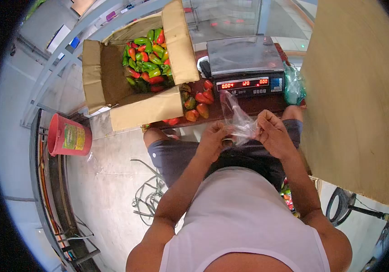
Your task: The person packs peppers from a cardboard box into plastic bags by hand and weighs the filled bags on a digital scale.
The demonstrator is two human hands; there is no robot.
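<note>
Over the dark shorts and close to the table, a thin clear plastic bag was stretched between two bare hands. The left hand pinched one side of it with thumb and fingers, and the right hand pinched the other side. The bag was all crumpled, with one loose end poking up toward the scale. I could not tell if its mouth was open, or how many layers each hand had.

To do this part well, I think it was best to pinch just one layer on each side, right by the edge. Thin plastic can stick to itself, so a soft rub could help the layers come apart. A gentle pull seemed better than a hard tug, because the bag could rip. It also looked smart to keep it off the scale.

Loose peppers lay on the table, just beside an open cardboard box with more peppers inside.
</note>
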